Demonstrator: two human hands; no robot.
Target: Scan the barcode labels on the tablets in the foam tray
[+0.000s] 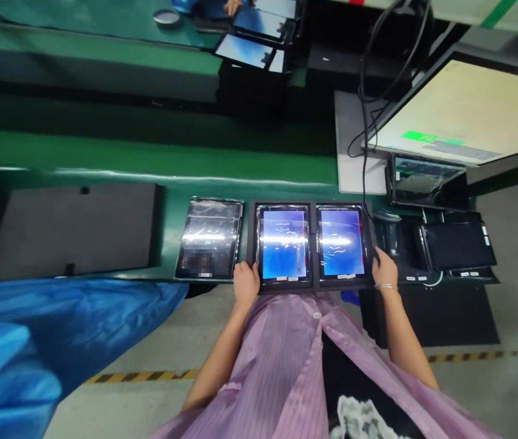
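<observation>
A black foam tray (369,245) lies at the front edge of the green bench, right before my body. Side by side in it sit two tablets, a left one (285,244) and a right one (341,242), both with lit blue screens and under clear film. My left hand (246,283) grips the tray's near left corner, fingers curled at the edge. On the opposite side, my right hand (385,269) closes round the tray's right edge. Just left of the tray rests another tablet (210,238) with a dark, glossy screen, close to my left hand.
A large black foam block (80,228) lies farther left. Dark tablets (460,245) are stacked at right, below a lit monitor (469,113). A black cable (365,140) hangs down behind the tray. Blue clothing (80,335) of a person shows at left.
</observation>
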